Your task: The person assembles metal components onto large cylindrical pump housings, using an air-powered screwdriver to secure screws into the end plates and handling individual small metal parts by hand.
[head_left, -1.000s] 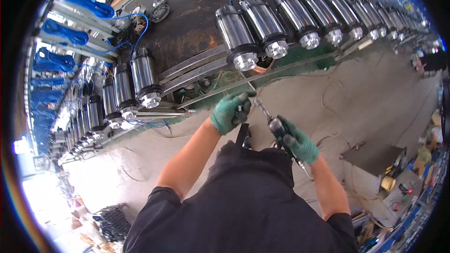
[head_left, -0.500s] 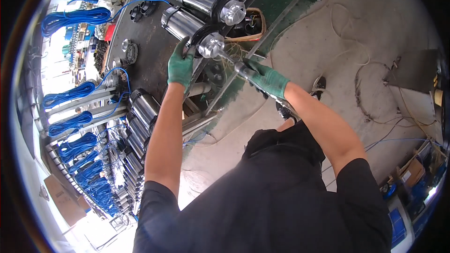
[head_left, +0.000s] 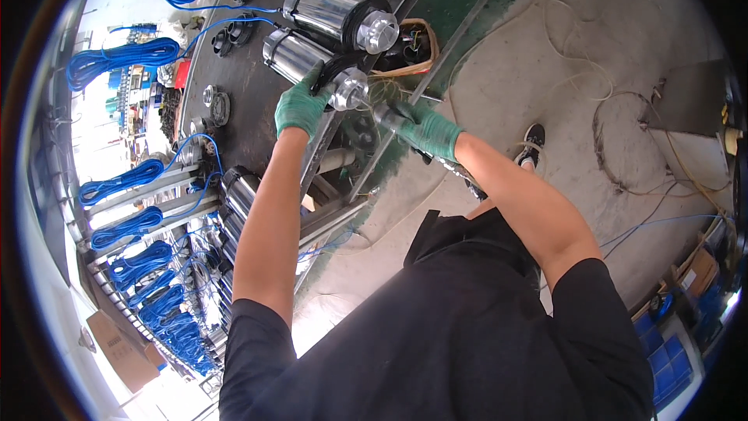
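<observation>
A shiny steel motor cylinder lies on the dark bench, with a black cable coil round it and a silver end piece facing me. My left hand, in a green glove, grips that cylinder beside the end piece, fingers lying over the coil. In my green-gloved right hand is a grey straight power driver, its handle wrapped by my fingers. The driver's tip points at the end piece; I cannot tell whether it touches.
Two similar cylinders lie beyond on the bench. A box of dark parts sits at its edge. Blue cable coils hang along the left, near more cylinders. Thin hoses lie on the floor.
The driver and my right hand have shifted slightly left and down in the view. My left hand has turned a little on the cylinder, its fingers further over the coil.
</observation>
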The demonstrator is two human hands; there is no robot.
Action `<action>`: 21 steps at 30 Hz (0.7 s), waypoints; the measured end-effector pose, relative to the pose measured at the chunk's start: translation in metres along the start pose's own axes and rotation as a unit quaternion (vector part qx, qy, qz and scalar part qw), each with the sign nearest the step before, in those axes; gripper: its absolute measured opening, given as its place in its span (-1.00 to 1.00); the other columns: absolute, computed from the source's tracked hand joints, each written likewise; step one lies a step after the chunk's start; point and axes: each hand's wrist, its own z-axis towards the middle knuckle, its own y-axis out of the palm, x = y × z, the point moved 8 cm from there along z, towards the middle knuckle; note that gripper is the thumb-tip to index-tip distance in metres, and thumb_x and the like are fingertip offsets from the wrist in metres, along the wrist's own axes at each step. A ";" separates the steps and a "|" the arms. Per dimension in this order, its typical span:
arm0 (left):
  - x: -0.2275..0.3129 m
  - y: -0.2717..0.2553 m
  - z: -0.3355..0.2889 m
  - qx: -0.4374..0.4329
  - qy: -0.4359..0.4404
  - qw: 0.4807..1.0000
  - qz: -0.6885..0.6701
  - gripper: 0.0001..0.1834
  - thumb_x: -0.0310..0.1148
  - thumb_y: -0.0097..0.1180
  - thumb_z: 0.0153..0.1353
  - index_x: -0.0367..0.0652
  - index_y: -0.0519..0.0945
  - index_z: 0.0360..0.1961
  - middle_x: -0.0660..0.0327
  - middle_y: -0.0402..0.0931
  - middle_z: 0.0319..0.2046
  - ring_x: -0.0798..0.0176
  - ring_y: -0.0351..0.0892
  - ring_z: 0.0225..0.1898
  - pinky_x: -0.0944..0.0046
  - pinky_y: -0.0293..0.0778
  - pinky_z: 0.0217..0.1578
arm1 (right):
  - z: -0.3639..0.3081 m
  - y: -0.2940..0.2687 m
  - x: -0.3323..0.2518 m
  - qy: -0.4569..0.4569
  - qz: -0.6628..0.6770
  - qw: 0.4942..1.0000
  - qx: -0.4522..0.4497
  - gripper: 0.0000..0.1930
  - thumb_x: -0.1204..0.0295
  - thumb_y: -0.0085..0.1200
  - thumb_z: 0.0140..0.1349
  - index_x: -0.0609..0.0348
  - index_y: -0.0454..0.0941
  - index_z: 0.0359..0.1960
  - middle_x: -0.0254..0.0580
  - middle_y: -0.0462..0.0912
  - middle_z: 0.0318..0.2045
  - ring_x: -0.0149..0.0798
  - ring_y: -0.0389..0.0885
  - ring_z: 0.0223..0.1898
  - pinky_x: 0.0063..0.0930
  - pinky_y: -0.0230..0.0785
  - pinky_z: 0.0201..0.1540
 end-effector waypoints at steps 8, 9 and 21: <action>-0.003 0.007 0.004 0.054 0.005 0.998 -0.014 -0.39 0.15 0.27 0.19 0.41 0.53 0.29 0.00 0.71 -0.18 -0.10 0.71 -0.12 -0.02 0.58 -0.08 | 0.004 -0.001 -0.012 -0.093 -0.092 0.990 0.059 -0.37 -0.06 0.04 0.41 0.10 0.41 0.34 0.06 0.64 0.03 -0.06 0.67 -0.16 -0.28 0.51 -0.11; -0.005 0.008 0.003 0.058 0.006 0.998 -0.013 -0.39 0.14 0.27 0.19 0.41 0.54 0.29 0.00 0.71 -0.18 -0.10 0.71 -0.12 -0.01 0.59 -0.09 | 0.004 0.001 -0.014 -0.098 -0.091 0.989 0.064 -0.41 -0.02 0.05 0.42 0.10 0.43 0.32 0.06 0.65 0.02 -0.05 0.67 -0.14 -0.29 0.49 -0.06; -0.017 0.016 0.011 0.091 0.039 0.993 -0.069 -0.40 0.07 0.32 0.16 0.38 0.56 0.26 0.04 0.70 -0.13 -0.07 0.72 -0.12 0.05 0.60 -0.09 | 0.021 0.003 -0.017 -0.137 -0.089 0.981 0.104 -0.60 0.23 0.15 0.40 0.13 0.54 0.19 -0.02 0.72 -0.10 -0.15 0.67 -0.13 -0.31 0.45 0.01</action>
